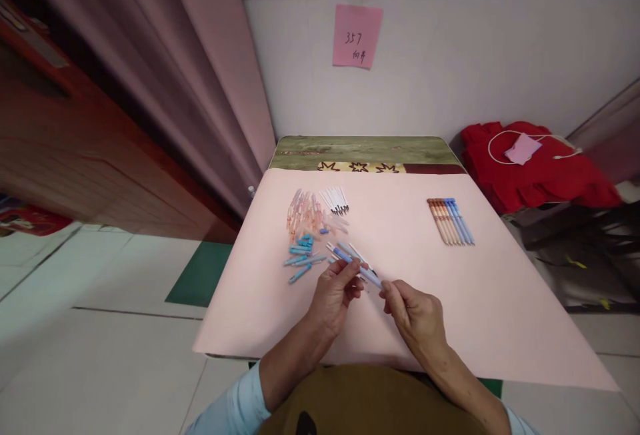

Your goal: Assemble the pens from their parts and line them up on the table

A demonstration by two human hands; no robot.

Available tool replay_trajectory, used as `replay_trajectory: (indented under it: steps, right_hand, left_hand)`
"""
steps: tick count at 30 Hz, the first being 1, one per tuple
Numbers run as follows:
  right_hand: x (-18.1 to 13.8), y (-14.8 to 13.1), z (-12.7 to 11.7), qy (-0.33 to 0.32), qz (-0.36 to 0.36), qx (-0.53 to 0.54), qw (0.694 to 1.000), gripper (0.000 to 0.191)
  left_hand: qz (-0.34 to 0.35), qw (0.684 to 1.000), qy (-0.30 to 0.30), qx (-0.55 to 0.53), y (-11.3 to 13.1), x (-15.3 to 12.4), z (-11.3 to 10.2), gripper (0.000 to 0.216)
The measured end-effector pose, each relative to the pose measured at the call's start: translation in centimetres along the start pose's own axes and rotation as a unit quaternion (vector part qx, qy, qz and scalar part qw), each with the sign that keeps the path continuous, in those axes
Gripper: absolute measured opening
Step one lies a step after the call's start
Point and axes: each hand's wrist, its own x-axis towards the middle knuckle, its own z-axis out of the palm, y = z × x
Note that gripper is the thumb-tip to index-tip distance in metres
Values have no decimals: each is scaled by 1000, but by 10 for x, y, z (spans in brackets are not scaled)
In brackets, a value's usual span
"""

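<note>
Both hands hold one blue-and-pale pen [371,276] above the front middle of the table. My left hand [334,296] pinches its middle between thumb and fingers. My right hand [416,318] grips the lower right end, and its fingertips hide that tip. Just behind my left hand lie blue pen parts [300,260] and a thin white refill [358,252]. Farther back are a heap of clear pinkish pen barrels [304,211] and a fan of white refills with dark ends [336,200]. To the right, brown pens [440,221] and blue pens [461,221] lie side by side in a row.
A pale pink sheet [400,215] covers most of the table, leaving a green patterned strip [370,148] at the back. Behind stands a white wall with a pink note [357,36]. Red cloth [545,181] with a white cable lies at right; a curtain [215,55] hangs left.
</note>
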Motion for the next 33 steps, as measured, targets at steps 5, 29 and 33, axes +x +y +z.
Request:
replay_trajectory:
  steps: [5, 29, 33]
  right_hand:
    - [-3, -3, 14, -93, 149, 211, 962, 55]
    - [-11, 3, 35, -161, 276, 430, 844, 55]
    - [-9, 0, 35, -110, 249, 423, 864, 43]
  left_hand:
    - [-16, 1000, 25, 5, -4, -3, 3, 37]
    - [-14, 999, 36, -11, -8, 1, -6, 32]
    - [-9, 999, 48, -2, -7, 1, -4, 32]
